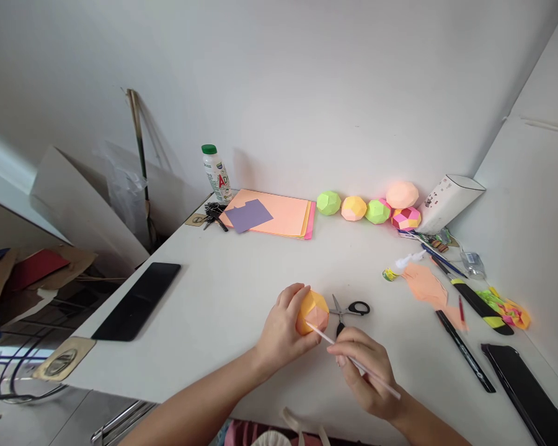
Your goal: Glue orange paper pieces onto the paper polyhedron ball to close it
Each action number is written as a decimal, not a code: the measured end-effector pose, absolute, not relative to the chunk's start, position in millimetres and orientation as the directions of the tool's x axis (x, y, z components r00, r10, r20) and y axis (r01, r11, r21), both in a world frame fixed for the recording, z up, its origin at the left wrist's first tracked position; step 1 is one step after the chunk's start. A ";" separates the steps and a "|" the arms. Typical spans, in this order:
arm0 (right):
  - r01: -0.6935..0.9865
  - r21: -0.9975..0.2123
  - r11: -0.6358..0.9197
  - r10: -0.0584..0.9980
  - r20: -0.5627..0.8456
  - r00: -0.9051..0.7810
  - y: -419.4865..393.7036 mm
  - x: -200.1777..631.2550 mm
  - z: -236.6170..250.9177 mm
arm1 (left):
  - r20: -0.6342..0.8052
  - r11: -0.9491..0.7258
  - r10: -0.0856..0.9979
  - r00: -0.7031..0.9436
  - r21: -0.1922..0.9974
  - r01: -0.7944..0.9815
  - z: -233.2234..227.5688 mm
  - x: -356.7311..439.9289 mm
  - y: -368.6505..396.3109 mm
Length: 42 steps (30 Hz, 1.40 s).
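Now we are cupping an orange paper ball (312, 311) in our left hand (283, 331), fingers curled round its left side and over the top, lifting it just clear of the table (223, 291) near the front edge. Our right hand (367, 371) is pinching a thin white stick (353, 360) between thumb and fingers, its tip touching the ball's lower front face. The step in hand looks like working a seam or flap on the ball with the stick, perhaps pressing or gluing; which one we cannot tell. The next move, as we judge it, is calling for a steady left grip that does not crush the facets, and light pressure at the tip.

Scissors (348, 310) are lying just behind the ball, blades shut, pointing toward us. To the right, a peach cut-out (425, 285), pens (465, 350) and bright scraps (504, 308) are lying scattered. At the back wall, finished balls (367, 207) are sitting in a row, beside a white box (449, 201). A paper stack (274, 214) with a purple piece on top is lying left of them, then keys (211, 214) and a bottle (216, 173). A phone (137, 300) is resting near the left edge.
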State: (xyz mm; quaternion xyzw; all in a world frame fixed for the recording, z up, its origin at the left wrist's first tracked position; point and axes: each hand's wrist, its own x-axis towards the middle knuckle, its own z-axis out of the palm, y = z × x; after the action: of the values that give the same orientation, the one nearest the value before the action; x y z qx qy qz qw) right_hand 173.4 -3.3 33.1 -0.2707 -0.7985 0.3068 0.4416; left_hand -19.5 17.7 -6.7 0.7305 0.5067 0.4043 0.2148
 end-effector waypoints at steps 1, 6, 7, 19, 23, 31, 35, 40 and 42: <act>0.169 -0.703 0.691 0.682 0.556 -0.474 -4.2 173.0 32.8 | 0.377 -0.393 0.913 0.153 0.719 0.573 -6.2 -19.1 17.7; 0.190 -0.583 0.790 0.583 0.617 -0.529 -8.1 172.3 26.6 | 0.400 -0.397 0.906 0.137 0.690 0.605 -5.3 -17.0 17.2; 0.200 -0.556 0.807 0.565 0.626 -0.537 -8.6 172.4 25.2 | 0.407 -0.401 0.903 0.137 0.683 0.610 -5.5 -16.7 17.0; 0.361 -0.268 0.893 0.439 0.698 -0.565 -14.1 169.8 24.7 | 0.469 -0.415 0.878 0.093 0.651 0.636 -6.3 -14.6 16.2; 0.378 -0.217 0.900 0.409 0.720 -0.561 -14.5 169.4 23.7 | 0.468 -0.414 0.879 0.091 0.655 0.632 -6.4 -14.8 15.9; 0.392 -0.179 0.902 0.388 0.734 -0.557 -13.4 169.1 22.3 | 0.449 -0.408 0.889 0.094 0.680 0.609 -4.6 -18.0 16.3; 0.410 -0.123 0.904 0.356 0.747 -0.561 -12.6 169.6 24.9 | 0.447 -0.402 0.891 0.079 0.697 0.593 -4.1 -17.9 16.5; 0.418 -0.086 0.904 0.326 0.770 -0.548 -11.2 172.4 25.5 | 0.416 -0.376 0.907 0.069 0.724 0.579 -4.6 -18.3 16.8; 0.416 -0.090 0.905 0.326 0.777 -0.539 -10.2 173.7 25.2 | 0.400 -0.366 0.914 0.073 0.732 0.574 -5.2 -18.8 17.0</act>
State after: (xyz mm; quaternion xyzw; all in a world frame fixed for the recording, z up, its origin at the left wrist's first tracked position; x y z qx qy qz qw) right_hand 173.7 -10.2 25.2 -0.2117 -0.8758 -0.0525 0.4307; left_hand -18.8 17.0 -5.2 0.7055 0.5271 0.4308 0.1973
